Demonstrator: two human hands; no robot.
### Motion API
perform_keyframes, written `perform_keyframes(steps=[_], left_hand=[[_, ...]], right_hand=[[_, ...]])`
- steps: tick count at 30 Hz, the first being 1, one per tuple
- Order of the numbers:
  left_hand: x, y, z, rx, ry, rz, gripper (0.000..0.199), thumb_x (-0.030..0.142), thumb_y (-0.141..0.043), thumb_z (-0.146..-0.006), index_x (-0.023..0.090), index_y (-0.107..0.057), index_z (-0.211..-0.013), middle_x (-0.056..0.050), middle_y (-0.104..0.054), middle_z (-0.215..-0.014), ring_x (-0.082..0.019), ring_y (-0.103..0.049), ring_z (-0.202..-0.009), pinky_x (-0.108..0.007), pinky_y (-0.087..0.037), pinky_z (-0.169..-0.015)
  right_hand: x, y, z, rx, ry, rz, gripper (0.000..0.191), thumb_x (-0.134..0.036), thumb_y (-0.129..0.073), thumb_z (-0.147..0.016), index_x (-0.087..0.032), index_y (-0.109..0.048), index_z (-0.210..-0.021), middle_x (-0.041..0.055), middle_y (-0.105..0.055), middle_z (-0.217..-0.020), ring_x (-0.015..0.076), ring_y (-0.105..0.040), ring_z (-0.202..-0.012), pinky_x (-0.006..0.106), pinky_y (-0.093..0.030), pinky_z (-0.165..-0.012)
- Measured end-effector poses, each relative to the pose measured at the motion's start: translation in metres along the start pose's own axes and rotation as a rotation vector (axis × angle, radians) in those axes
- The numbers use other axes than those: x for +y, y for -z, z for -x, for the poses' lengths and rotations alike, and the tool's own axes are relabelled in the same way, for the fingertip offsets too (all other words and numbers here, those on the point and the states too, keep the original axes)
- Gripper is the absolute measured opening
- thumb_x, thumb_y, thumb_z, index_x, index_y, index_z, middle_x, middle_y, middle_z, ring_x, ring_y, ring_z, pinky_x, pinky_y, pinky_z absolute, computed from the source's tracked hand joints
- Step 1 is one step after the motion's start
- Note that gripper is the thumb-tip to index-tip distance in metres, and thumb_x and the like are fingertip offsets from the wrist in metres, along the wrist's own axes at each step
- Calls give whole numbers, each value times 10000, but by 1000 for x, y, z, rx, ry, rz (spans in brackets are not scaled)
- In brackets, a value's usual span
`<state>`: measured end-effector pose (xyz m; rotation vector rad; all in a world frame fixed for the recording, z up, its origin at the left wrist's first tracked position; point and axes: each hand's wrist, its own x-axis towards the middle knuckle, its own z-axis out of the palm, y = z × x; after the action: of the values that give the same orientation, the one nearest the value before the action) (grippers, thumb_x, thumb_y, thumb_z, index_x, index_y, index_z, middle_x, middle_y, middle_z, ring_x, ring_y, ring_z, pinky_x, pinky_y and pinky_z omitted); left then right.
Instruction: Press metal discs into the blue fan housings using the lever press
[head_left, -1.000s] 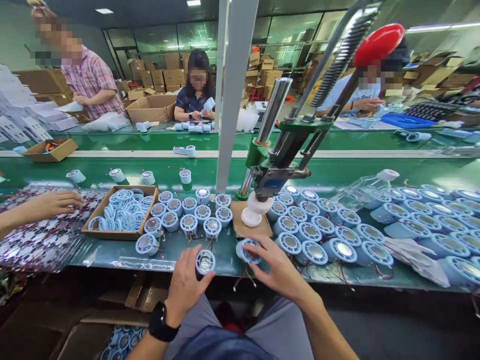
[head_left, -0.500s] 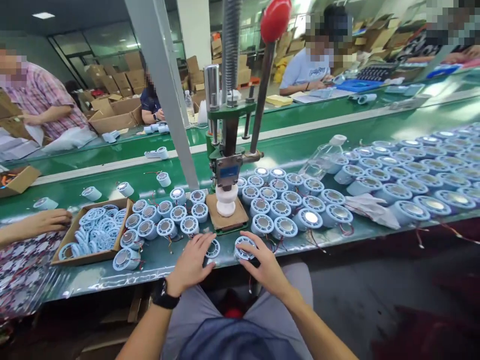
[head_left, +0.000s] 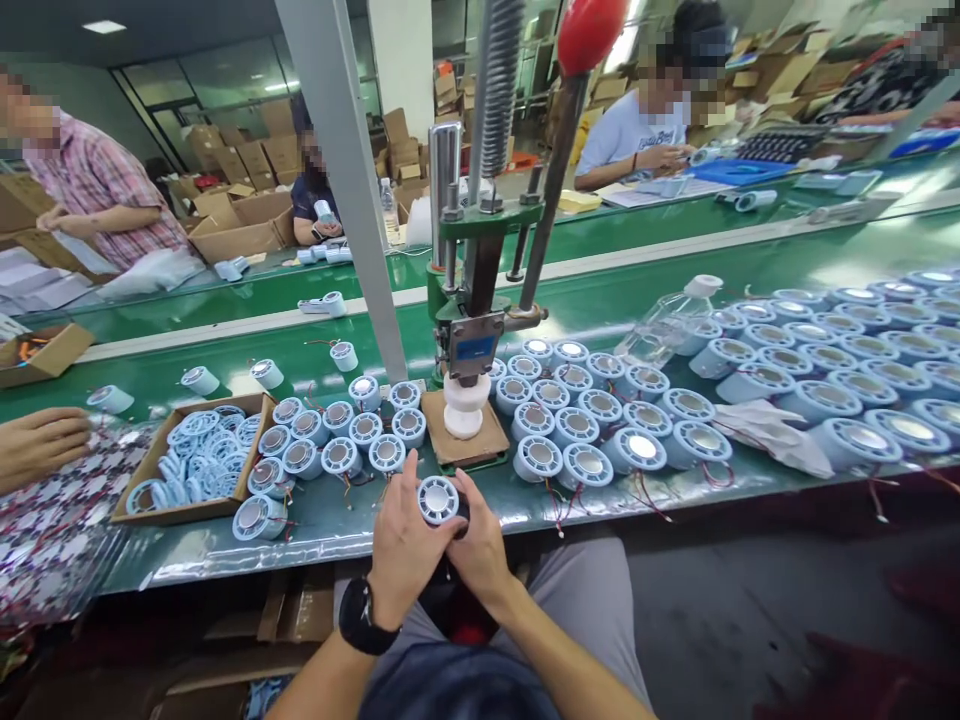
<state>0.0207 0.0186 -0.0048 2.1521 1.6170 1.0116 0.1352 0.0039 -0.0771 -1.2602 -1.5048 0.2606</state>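
Cardboard boxes [head_left: 255, 155] pile up across the room, and we see co-workers [head_left: 112, 205] along the far side, past a grey post [head_left: 345, 180]. Our bench [head_left: 330, 540] is glossy green, catching the light along its near edge. Rows of pale-blue cylinders [head_left: 821, 400] fill its right end, with a clear bottle [head_left: 664, 325] lying among them. Towards the left corner stands a carton [head_left: 202, 508] of blue rings [head_left: 202, 450], a co-worker's hand [head_left: 45, 447] beside it. At the near edge, just before the press [head_left: 480, 345], our left hand [head_left: 409, 545] and right hand [head_left: 484, 545] share one grip, both grasping a pale-blue part [head_left: 438, 500], its round face up.
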Motion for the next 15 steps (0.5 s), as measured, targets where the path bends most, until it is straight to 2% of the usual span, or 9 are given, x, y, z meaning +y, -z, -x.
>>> perform_keyframes(steps=[4, 7, 12, 15], left_hand=[[6, 1, 2, 12, 95, 14, 1009, 138, -846, -649, 233, -282, -1481, -64, -604, -1044, -268, -634, -979, -426, -543, -881], [10, -1, 4, 52, 140, 49, 950, 128, -835, -655, 224, -330, -1453, -73, -605, -1062, -274, -629, -1017, -428, -537, -897], [10, -7, 7, 112, 166, 105, 914, 142, -835, -665, 225, -355, -1438, -67, -594, -1040, -269, -619, -1004, -436, -527, -914], [11, -8, 7, 103, 173, 108, 857, 163, -802, -705, 226, -363, -1438, -91, -577, -1101, -289, -592, -1075, -461, -506, -951]], right_hand=[[3, 0, 1, 46, 43, -4, 714, -105, -575, -824, -192, -323, -1487, 126, -647, -1228, 209, -669, -1098, 352, -588, -904], [4, 1, 0, 33, 32, -16, 738, -68, -536, -833, -199, -285, -1514, 116, -653, -1219, 193, -673, -1086, 339, -590, -893], [-1, 1, -4, 45, 42, -15, 771, -63, -520, -839, -205, -235, -1541, 111, -662, -1193, 189, -680, -1056, 331, -594, -876], [-4, 2, -6, 14, 23, -25, 732, -59, -508, -833, -197, -304, -1523, 121, -652, -1190, 191, -671, -1062, 327, -586, -895]])
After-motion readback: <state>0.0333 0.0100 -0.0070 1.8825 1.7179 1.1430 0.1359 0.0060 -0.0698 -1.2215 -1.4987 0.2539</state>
